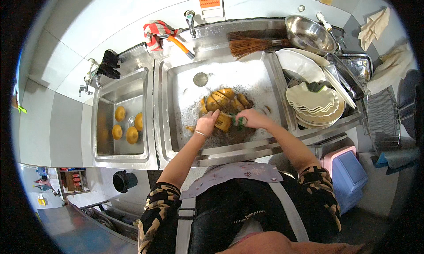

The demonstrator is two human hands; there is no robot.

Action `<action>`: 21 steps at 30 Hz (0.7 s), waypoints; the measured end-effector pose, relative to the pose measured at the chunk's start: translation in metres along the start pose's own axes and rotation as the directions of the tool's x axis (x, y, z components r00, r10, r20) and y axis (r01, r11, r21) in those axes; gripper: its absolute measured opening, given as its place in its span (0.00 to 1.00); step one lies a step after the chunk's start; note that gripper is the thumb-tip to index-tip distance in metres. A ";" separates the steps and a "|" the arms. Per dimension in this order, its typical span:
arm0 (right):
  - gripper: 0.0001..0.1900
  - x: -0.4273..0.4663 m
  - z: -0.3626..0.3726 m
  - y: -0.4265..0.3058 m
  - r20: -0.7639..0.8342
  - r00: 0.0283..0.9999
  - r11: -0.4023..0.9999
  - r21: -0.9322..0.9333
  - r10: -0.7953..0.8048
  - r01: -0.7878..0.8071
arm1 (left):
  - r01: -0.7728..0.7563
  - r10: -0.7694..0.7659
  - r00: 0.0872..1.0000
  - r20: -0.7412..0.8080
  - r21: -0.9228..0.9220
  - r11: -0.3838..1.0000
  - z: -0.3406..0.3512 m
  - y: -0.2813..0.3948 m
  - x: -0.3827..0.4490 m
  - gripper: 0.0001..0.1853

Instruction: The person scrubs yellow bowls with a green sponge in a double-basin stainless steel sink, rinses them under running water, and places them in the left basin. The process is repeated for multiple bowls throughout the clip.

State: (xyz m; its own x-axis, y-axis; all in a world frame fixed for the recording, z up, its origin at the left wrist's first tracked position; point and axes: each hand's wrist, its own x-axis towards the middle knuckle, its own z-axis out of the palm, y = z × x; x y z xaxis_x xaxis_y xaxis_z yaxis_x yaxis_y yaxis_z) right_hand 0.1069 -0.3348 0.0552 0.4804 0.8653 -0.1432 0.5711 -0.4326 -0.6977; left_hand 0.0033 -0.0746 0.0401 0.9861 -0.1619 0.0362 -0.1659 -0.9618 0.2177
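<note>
My left hand grips a yellow bowl or cup, tilted on its side above the foamy water of the middle steel sink. At the right side of that piece, my right hand is closed on a green scouring pad. Just beyond both hands lies a heap of yellow bowls, partly under suds. A round, clear or metal dish rests in the foam farther back. Several yellow bowls sit apart in the left sink basin.
Stacked white dishes fill the right drainboard, below a steel bowl. A whisk broom lies along the back ledge. An orange-handled hose, a red-and-white cloth and black gloves are at the back left.
</note>
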 end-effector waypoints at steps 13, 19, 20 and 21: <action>0.32 -0.047 0.035 0.049 0.087 0.939 0.940 -0.114 0.332 -0.322 | 0.139 -0.085 0.818 0.569 -0.053 0.989 0.050 0.081 0.034 0.21; 0.32 -0.052 0.051 0.051 0.066 0.946 0.949 -0.044 0.316 -0.314 | 0.294 -0.176 0.786 0.593 -0.107 0.950 0.095 0.061 0.074 0.18; 0.32 -0.053 0.054 0.051 0.047 0.944 0.945 -0.021 0.327 -0.326 | 0.039 -0.079 0.689 0.721 0.072 0.997 0.101 0.056 0.080 0.20; 0.31 -0.056 0.058 0.051 0.032 0.940 0.941 0.003 0.339 -0.339 | -0.100 0.022 0.645 0.764 0.056 0.993 0.100 0.057 0.085 0.19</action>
State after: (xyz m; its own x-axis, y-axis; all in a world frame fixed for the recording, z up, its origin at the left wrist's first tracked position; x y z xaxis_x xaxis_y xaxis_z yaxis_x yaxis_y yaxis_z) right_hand 0.0712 -0.3906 -0.0132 0.6242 0.6752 -0.3930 0.3724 -0.6994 -0.6101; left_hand 0.0781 -0.1654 -0.0422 0.6321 -0.2938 -0.7171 -0.2632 -0.9517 0.1579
